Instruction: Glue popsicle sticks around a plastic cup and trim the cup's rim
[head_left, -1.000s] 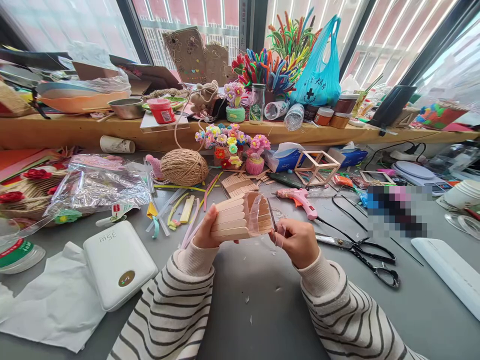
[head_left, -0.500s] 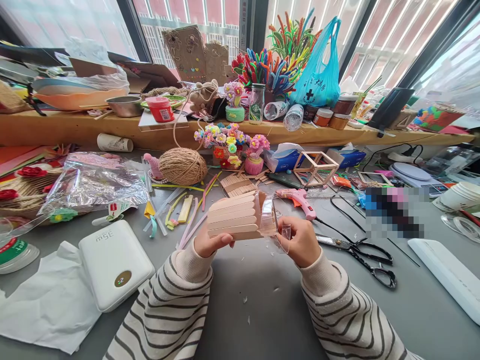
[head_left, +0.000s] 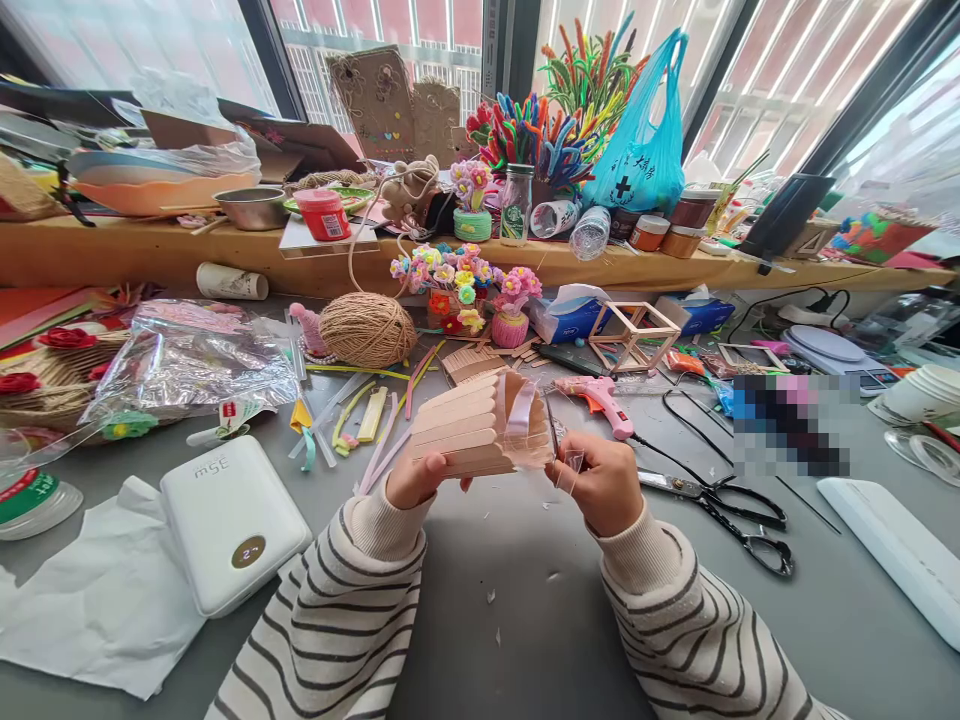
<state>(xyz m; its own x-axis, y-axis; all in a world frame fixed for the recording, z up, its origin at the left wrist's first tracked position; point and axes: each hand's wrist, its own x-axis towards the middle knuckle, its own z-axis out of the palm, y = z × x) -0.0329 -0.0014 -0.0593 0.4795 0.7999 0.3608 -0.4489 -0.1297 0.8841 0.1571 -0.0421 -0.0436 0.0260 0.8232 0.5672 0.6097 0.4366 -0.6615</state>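
Note:
My left hand (head_left: pixel 420 480) is wrapped round a cup covered with wooden craft sticks (head_left: pixel 457 425), holding it tilted on its side above the table. The cup's open end faces right, and clear plastic shows inside its rim. At that rim my right hand (head_left: pixel 604 478) is closed, with a crumpled clear plastic strip (head_left: pixel 574 460) between its fingers. Beside those fingertips stands a thin dark edge (head_left: pixel 553 425), too small to name. Just behind the cup lie a bundle of craft sticks (head_left: pixel 472 362) and a pink glue gun (head_left: pixel 600 400).
Large black-handled scissors (head_left: pixel 720 505) lie right of my right hand. A white power bank (head_left: pixel 234 525) rests on the left by a crumpled white tissue (head_left: pixel 90 600). A ball of twine (head_left: pixel 367 330) and a wooden stick cube frame (head_left: pixel 634 335) stand farther back.
The cup has turned so that more of its open end faces me. The clear plastic that stuck out past the rim now shows mostly inside it. Both hands keep nearly the same places.

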